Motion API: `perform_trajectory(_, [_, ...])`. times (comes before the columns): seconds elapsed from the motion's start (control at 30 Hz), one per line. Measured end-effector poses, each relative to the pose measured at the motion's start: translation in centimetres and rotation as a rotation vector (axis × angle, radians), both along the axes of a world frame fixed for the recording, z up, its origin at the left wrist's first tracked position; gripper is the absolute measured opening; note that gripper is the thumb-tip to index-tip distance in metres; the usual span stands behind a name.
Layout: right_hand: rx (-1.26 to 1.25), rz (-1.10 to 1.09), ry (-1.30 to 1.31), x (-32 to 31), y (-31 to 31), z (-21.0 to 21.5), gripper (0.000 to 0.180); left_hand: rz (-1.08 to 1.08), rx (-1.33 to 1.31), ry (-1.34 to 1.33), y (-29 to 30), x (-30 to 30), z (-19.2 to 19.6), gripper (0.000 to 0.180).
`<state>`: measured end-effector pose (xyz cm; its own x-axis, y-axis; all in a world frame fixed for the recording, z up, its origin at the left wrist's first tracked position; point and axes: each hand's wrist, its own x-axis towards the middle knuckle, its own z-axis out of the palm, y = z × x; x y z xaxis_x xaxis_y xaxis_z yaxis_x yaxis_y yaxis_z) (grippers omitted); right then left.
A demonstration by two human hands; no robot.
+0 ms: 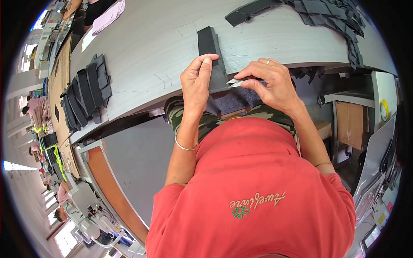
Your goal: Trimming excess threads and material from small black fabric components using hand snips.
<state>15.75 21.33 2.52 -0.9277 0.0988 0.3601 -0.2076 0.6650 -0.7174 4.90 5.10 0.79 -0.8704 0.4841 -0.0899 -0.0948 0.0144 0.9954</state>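
Left hand (pixel 197 84) pinches the black fabric strip (pixel 211 56) at the near table (pixel 150 56) edge — right hand (pixel 270 84) grips small metal snips (pixel 234 82) just beside it.

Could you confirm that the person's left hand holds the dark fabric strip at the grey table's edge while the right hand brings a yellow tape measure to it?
Not quite: the right hand brings small metal snips, not a tape measure. The head view shows the left hand holding the dark fabric strip at the grey table's edge.
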Motion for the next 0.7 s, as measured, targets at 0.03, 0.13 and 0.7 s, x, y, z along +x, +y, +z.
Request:
perform_trajectory(0.03, [0.001,-0.013,-0.002,0.0,0.0,0.0,0.011,0.002,-0.007,-0.003,0.0,0.0,0.1,0.021])
perform_trajectory(0.13, [-0.025,-0.017,0.032,0.0,0.0,-0.3,0.010,0.000,-0.011,-0.006,0.0,0.0,0.0,0.021])
perform_trajectory(0.7, [-0.420,-0.058,-0.035,-0.3,-0.1,-1.0,0.014,-0.012,-0.019,-0.022,-0.2,0.0,-0.1,0.022])
